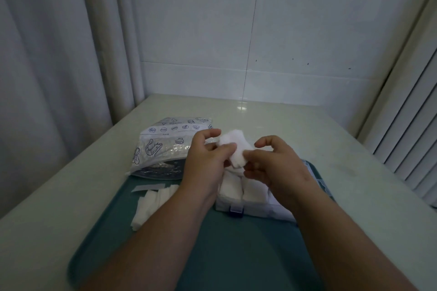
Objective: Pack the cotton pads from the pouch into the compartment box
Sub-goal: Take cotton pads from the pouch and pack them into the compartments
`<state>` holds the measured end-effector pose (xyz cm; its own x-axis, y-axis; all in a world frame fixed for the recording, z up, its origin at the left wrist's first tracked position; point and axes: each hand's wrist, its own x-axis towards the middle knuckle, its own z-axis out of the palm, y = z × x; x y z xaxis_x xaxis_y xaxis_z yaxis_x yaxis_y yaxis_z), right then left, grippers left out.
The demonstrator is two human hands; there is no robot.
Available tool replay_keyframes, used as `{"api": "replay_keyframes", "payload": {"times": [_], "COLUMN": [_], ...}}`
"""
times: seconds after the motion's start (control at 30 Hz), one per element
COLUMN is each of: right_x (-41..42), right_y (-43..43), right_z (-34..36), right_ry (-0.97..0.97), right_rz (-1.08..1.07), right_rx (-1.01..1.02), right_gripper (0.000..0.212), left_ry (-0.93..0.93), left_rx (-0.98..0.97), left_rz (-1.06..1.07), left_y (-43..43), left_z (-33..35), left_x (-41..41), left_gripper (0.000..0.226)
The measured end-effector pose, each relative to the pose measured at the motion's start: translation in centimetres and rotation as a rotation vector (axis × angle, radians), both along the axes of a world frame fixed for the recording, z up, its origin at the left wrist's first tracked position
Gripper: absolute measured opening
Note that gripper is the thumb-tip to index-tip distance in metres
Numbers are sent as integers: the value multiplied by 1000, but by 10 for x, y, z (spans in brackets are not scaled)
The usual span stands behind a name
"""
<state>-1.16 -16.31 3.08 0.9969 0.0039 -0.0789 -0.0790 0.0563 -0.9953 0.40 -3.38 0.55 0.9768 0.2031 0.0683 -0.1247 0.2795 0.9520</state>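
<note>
Packing looks partway done: the box (250, 207) shows packed pads (233, 188) in its front cells, the left hand (208, 156) and right hand (276, 163) together pinch a stack (233, 146) just above it, and loose pads (153, 201) wait on the tray (224, 243) near the pouch (160, 146).

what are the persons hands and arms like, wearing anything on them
The left hand and the right hand are both bare: no gloves, and no rings that show. The forearms are bare too, with no sleeves, watch or bracelet in view down to the bottom edge of the picture. The light is dim, so finer marks cannot be made out.
</note>
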Motion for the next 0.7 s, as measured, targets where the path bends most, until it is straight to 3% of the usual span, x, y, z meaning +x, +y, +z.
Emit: {"api": "replay_keyframes", "payload": {"times": [0.07, 0.13, 0.2, 0.23, 0.3, 0.4, 0.5, 0.6, 0.7], "right_x": [0, 0, -3, -4, -4, 0, 2, 3, 3], "right_y": [1, 2, 4, 5, 6, 2, -1, 0, 4], "right_z": [0, 0, 0, 0, -1, -2, -3, -8, -9], "right_ry": [36, 71, 89, 84, 0, -282, -495, -567, -571], "right_rz": [41, 80, 123, 137, 116, -45, -10, 96, 193], "right_rx": [147, 286, 337, 293, -19, -509, -677, -838, -845], "right_gripper": [25, 28, 30, 30, 28, 25, 38, 71, 96], "left_ry": [-10, 18, 50, 51, 57, 113, 158, 151, 97], "left_rx": [-166, -326, -395, -415, -443, -435, -364, -244, -176], "left_rz": [-60, -148, -225, -256, -267, -215, -252, -258, -289], "left_y": [0, -1, -2, -2, -1, 7, 12, 13, 10], "left_z": [3, 4, 5, 5, 3, 4, 6, 6, 6], "left_x": [-1, -1, -2, -2, -1, 2, 1, 0, -1], "left_gripper": [32, 45, 48, 39, 22, 27, 36, 44, 45]}}
